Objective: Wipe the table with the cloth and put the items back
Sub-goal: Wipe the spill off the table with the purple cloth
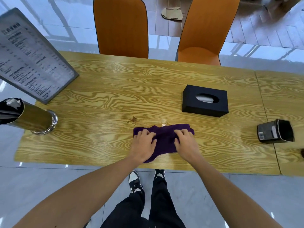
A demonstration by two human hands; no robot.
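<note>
A purple cloth (165, 139) lies bunched on the wooden table (115, 99) near its front edge. My left hand (144, 145) presses on the cloth's left part, fingers curled into the fabric. My right hand (185, 143) grips its right part the same way. Just beyond the cloth are a small wet patch (162, 124) and a scatter of brown crumbs (133, 120). A black tissue box (205, 101) sits behind and to the right. A black open container (276, 134) stands at the far right.
A grey menu stand (32, 60) leans at the table's back left. A shiny metal cylinder holder (31, 118) stands at the left edge. Two orange chairs (121, 28) (205, 33) are pushed to the far side. A second table (283, 96) adjoins on the right.
</note>
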